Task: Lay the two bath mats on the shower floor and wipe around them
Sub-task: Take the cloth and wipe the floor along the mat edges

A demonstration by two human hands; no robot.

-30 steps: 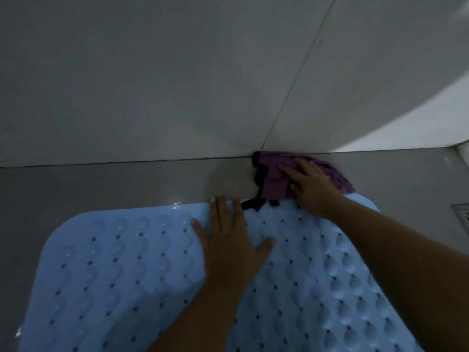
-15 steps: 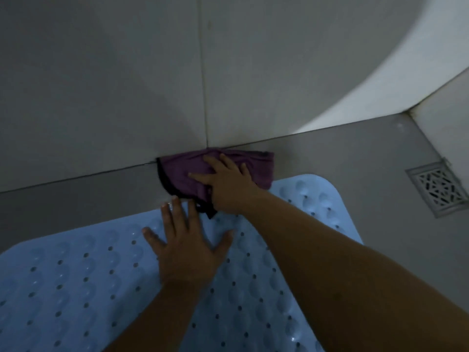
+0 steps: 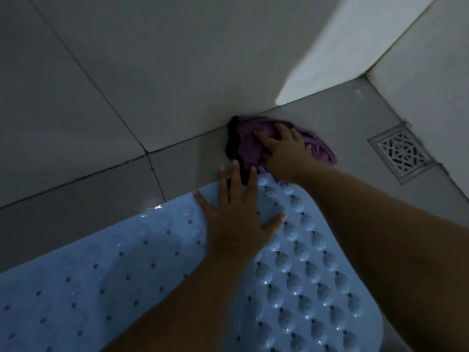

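Both hands are laid flat, fingers released: left hand [image 3: 237,219] on the perforated light-blue rubber bath mat [image 3: 304,275], right hand [image 3: 285,153] on the crumpled purple cloth [image 3: 247,143].

A dim, bluish-grey picture from a head camera. The only bright area is a wedge of light on the wall [image 3: 337,54] at upper right, reaching down to the floor edge. The left and upper parts lie in flat shadow. Small glints of glare show on the wet floor [image 3: 152,207] left of centre and on the bumps of the blue mat [image 3: 299,283] at lower right. Straight tile lines bend slightly toward the edges. Detail is soft and grainy throughout.
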